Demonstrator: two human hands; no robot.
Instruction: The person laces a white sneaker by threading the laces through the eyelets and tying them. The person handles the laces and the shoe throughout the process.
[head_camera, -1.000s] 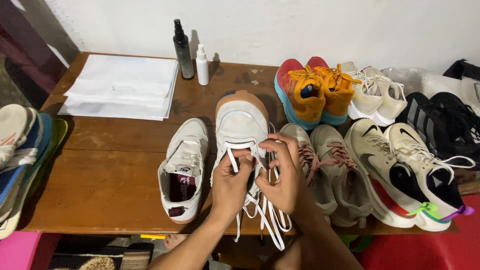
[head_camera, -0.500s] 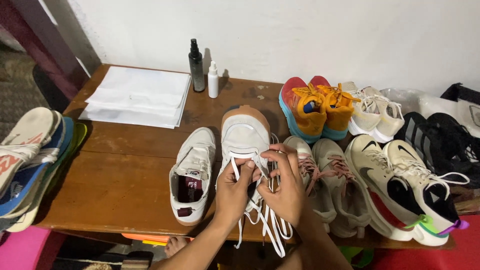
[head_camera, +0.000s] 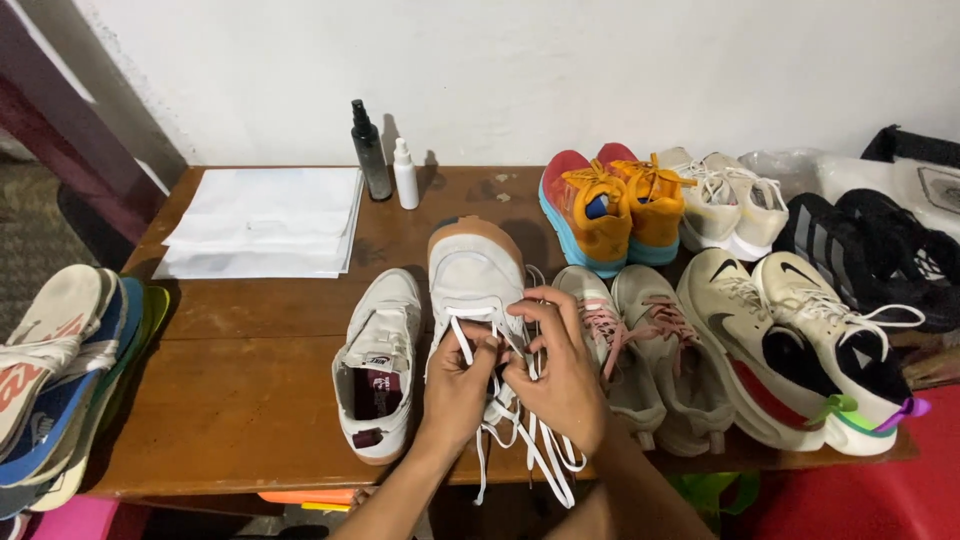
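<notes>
Near the front edge of the tabletop (head_camera: 250, 400), both hands, left hand (head_camera: 455, 385) and right hand (head_camera: 560, 375), pinch the white laces (head_camera: 530, 450) of the white sneaker (head_camera: 475, 275), whose loose ends dangling past the edge could likely snag or slip from an eyelet.

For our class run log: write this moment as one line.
left hand: pinching white laces | right hand: pinching laces | white shoe: toe away, on wooden table

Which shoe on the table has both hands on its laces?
The white shoe with the tan toe, beside the unlaced white shoe. The left hand and right hand pinch its white laces; no other shoe is touched.
</notes>
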